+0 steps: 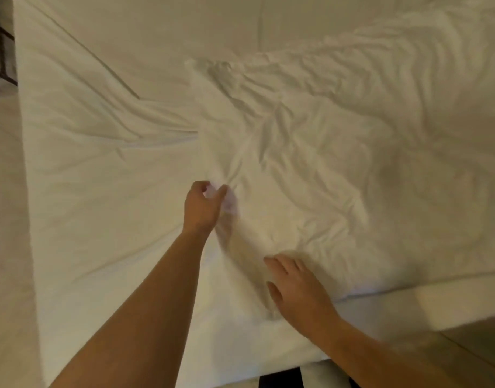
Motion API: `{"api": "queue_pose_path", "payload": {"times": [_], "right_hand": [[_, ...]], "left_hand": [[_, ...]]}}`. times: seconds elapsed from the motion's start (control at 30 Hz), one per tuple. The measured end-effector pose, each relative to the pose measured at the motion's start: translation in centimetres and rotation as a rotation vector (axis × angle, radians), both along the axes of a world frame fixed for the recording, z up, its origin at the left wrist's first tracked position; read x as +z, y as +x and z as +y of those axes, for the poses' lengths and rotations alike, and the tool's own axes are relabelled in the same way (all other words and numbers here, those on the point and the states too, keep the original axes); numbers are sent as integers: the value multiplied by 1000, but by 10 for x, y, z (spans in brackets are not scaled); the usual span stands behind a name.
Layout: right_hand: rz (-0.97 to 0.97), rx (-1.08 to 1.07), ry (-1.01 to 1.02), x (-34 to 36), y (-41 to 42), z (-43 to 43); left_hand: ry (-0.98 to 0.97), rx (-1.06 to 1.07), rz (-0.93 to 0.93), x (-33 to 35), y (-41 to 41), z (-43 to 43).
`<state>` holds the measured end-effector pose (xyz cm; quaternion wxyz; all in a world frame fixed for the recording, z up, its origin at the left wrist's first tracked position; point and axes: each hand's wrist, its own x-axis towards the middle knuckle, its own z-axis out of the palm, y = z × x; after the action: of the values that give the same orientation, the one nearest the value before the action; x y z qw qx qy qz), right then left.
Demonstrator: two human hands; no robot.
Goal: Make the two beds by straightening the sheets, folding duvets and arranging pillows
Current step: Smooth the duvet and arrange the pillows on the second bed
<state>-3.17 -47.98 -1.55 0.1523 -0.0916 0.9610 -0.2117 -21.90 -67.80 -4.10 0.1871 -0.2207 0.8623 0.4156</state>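
White bedding covers nearly the whole view from the head camera: a flat sheet [95,191] lies on the left part of the bed, with long creases running toward the middle, and a crumpled duvet [338,152] lies over the right part, its left edge running down the centre. Both are soft, light cloth, so I judge that they will follow any pull and wrinkle again easily; they are not fragile and not slippery, but a pull at one point only makes a ridge. The best place to take hold is, I think, the duvet's edge or a corner, with the two hands well apart, so that the cloth moves as one piece. The left hand [202,204] reaches forward with the arm almost straight, and its fingers [222,191] pinch a small fold of cloth at the duvet's edge; the picture is blurred there, so it is probably the duvet and not the sheet under it, but I cannot be sure. The right hand [293,287] is nearer to the body, palm down, with its fingers spread and released, lying flat on the duvet near the bed's near edge and pressing it. The floor [464,351] shows at the lower right.
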Motion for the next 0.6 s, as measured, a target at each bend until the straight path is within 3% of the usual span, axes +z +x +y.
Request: {"api": "queue_pose_path", "payload": {"times": [0.17,0.33,0.6], "right_hand": [[-234,-33,128,-25,8,-35],[-374,-154,198,-32,13,-60],[-294,-107,215,-22,19,-103]], "left_hand": [[293,151,-98,0,-74,0],[352,215,-78,-15,-102,14],[478,317,-161,-29,-142,17]]}}
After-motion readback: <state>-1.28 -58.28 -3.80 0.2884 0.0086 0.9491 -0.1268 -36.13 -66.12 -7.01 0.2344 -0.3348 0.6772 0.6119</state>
